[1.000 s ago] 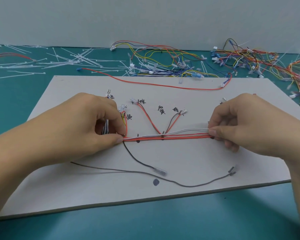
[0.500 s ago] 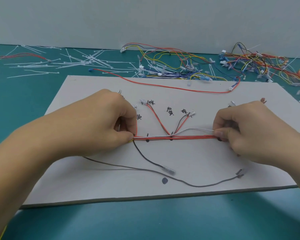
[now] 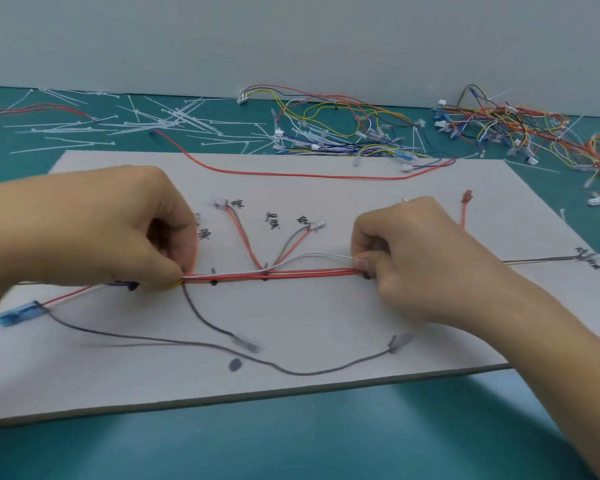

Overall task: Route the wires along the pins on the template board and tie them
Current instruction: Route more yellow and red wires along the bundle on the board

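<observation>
A flat, matte, pale grey template board (image 3: 326, 334) is laid on a smooth teal table (image 3: 291, 441), with a plain pale wall (image 3: 291, 36) behind it. A straight bundle of thin, glossy red and white wires (image 3: 274, 273) is stretched across the middle of the board, past short dark pins (image 3: 213, 271). The left hand (image 3: 118, 233) is closed, its thumb and fingers pinched on the left end of the bundle. The right hand (image 3: 406, 258) is also closed, its fingertips pinched on the right end. From the bundle, 2 red-and-grey branches (image 3: 243, 237) fan upward to small clear terminals. A limp grey wire (image 3: 291, 370) is curved across the lower board, and a blurred blue connector (image 3: 16, 315) is seen at the left edge. A loose red wire (image 3: 291, 174) is draped along the upper board. Handwritten black characters (image 3: 272, 225) are marked beside the branch ends; they cannot be read with certainty. White plastic cable ties (image 3: 153, 121) are scattered over the far table, beside tangled multicoloured harnesses (image 3: 499, 129).
</observation>
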`<action>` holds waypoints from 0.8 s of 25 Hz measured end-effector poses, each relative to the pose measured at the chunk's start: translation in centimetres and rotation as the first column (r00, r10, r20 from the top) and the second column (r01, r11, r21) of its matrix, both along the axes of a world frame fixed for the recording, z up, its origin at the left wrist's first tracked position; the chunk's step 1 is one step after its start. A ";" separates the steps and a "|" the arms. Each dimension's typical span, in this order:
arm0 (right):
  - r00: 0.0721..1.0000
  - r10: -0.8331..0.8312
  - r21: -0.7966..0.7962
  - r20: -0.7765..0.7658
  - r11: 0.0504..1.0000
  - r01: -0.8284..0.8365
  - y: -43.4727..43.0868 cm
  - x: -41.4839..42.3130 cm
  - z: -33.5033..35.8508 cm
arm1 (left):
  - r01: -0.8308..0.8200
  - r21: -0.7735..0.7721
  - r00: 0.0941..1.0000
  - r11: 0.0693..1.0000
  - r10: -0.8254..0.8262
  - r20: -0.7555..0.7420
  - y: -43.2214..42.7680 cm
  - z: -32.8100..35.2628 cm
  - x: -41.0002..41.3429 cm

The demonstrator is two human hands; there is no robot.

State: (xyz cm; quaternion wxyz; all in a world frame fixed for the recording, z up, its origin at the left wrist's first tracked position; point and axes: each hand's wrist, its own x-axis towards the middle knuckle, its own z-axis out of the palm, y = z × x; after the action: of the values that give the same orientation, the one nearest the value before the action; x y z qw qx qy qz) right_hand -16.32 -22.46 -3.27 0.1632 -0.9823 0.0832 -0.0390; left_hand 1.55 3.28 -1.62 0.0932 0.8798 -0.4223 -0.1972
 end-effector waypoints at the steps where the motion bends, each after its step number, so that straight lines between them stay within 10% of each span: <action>1: 1.000 0.031 0.006 -0.003 1.000 -0.031 0.5 0.7 0.0 | -0.033 0.045 0.999 0.998 0.034 -0.014 0.6 0.1 0.5; 20: 0.981 0.045 0.468 -0.189 0.883 0.050 -2.3 1.2 1.1 | 0.064 -0.185 0.998 0.981 -0.058 0.036 -2.2 -1.4 -1.1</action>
State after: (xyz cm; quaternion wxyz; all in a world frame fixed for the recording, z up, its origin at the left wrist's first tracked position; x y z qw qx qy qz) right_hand -15.16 -24.74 -2.20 0.3874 -0.9123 0.1069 0.0782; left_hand 0.48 1.07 -3.00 0.1624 0.8567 -0.4672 -0.1462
